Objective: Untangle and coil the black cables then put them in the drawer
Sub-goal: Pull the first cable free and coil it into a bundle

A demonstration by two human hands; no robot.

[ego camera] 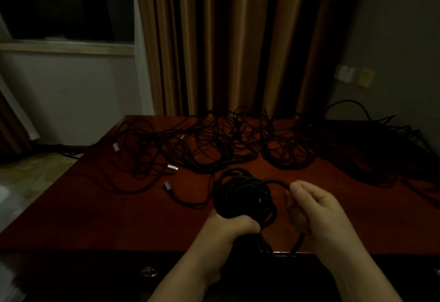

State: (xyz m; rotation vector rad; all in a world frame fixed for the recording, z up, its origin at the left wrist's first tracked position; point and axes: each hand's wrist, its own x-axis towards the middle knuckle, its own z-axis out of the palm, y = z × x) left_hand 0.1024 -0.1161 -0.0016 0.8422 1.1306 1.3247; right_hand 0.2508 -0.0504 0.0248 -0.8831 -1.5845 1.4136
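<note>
Two hands busy: left hand (234,226) grips cable coil (244,197); right hand (309,209) pinches its loose strand.

Over a dark reddish wooden table (333,206), the left hand (234,226) grips a thick bundle of coiled black cable (242,194) near its lower end. The right hand (309,209) pinches a loose strand arcing off that coil. Farther back lies a tangled sprawl of black cables (226,139), silver plugs (172,167) showing at the left. A round metal drawer knob (149,272), seemingly, sits below the table edge; brown curtains (226,39) hang behind.
</note>
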